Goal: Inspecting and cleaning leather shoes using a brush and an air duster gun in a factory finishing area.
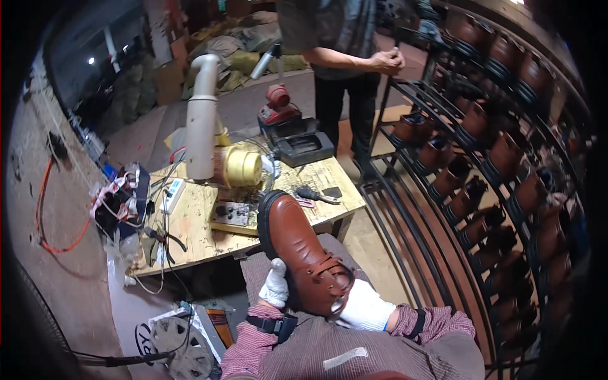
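Observation:
A reddish-brown leather lace-up boot with a thick black sole lies across my front, its toe pointing away toward the table. My left hand, in a white glove, grips the sole side. Its thumb points up along the edge, and the other fingers are hidden behind the boot. At the ankle opening, my right hand, also white-gloved, holds the boot; its fingers are mostly hidden by the leather and laces. Just beyond the toe, on the table, sits a small box with knobs.
The wooden table carries a yellow round nozzle below a beige pipe, a brush, pliers and a power strip. A rack of brown boots stands at right. Another person stands beyond the table.

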A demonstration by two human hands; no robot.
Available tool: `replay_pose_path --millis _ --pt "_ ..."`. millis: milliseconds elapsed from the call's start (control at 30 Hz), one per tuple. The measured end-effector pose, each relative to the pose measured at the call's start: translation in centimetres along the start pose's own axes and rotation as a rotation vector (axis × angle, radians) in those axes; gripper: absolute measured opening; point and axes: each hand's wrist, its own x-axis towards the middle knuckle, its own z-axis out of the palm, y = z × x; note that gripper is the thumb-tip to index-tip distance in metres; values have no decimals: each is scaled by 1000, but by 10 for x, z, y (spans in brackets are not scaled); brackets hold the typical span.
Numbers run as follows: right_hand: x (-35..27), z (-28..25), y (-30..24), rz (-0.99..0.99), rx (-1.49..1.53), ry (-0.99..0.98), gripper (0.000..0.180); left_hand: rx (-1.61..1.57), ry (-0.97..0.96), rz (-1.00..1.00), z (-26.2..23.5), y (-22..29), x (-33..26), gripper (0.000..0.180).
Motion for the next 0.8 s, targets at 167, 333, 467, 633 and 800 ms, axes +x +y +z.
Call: replay_pose_path --millis 167,333,467,633,800 --pt "-26 3 -18 228 217 421 30 100 -140 -17 17 -5 -6 105" --pt "-39 48 -7 271 391 399 30 101 -58 -59 45 22 -16 107" --pt "-34 25 -5 200 106 125 33 17 -29 -143 44 17 -5 103" --pt "-8 -39 3 283 257 491 40 103 36 24 90 56 -2 104" --pt "-4 -196 34 383 -82 698 39 99 -443 426 121 110 33 117"
